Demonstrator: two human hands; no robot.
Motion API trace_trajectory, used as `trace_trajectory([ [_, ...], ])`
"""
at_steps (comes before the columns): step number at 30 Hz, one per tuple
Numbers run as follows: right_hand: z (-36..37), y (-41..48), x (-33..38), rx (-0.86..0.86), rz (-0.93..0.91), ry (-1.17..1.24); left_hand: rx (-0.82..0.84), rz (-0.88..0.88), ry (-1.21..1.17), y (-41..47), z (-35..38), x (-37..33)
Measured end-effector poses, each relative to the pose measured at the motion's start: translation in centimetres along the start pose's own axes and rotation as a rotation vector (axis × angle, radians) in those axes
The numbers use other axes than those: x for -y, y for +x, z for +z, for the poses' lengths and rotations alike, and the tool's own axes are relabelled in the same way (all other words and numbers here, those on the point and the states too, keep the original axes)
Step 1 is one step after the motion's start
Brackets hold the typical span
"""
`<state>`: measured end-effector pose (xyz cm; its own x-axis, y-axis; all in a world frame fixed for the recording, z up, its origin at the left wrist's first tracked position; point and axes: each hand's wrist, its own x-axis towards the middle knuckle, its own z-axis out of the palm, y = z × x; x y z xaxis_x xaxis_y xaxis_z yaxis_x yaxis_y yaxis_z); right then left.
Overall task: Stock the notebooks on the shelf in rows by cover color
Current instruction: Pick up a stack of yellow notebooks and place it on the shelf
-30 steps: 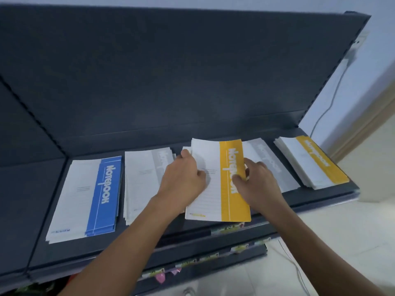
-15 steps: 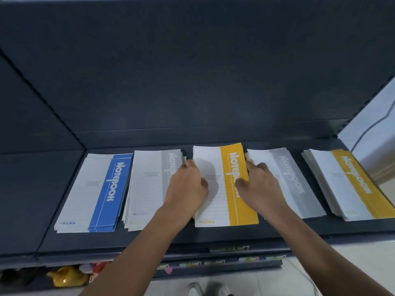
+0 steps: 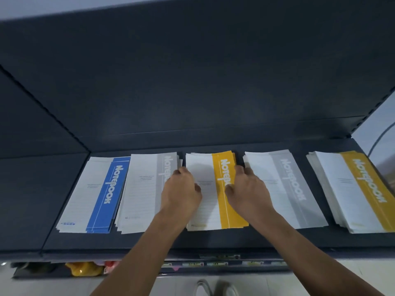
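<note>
Middle yellow notebook stack (image 3: 210, 212) lies flat on dark shelf (image 3: 192, 242), centre of the row, far end near the back panel. Left hand (image 3: 181, 195) grips its left edge, fingers curled down the side, thumb on the white cover. Right hand (image 3: 248, 195) grips the right edge the same way, thumb on the yellow band. Grey stack (image 3: 145, 189) just left, blue stack (image 3: 96, 195) beyond. Second grey stack (image 3: 282, 189) just right, another yellow stack (image 3: 352, 189) at far right
</note>
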<state>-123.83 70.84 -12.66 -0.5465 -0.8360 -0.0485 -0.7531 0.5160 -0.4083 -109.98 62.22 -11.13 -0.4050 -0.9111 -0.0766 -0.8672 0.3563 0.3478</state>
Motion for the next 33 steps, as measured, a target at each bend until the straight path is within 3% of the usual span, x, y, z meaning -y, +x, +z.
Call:
trace_trajectory([
  [16, -0.9, -0.7, 0.1, -0.021, -0.128, -0.044, -0.079, -0.034, 0.029, -2.5, -0.6, 1.3],
  [24, 0.2, -1.3, 3.6, 0.039, -0.323, 0.089, -0.130, -0.064, 0.017, -4.0, -2.3, 4.5],
  [33, 2.9, -2.9, 12.2, 0.206, -0.590, 0.112, -0.216, -0.240, -0.048, -7.4, -6.5, 12.8],
])
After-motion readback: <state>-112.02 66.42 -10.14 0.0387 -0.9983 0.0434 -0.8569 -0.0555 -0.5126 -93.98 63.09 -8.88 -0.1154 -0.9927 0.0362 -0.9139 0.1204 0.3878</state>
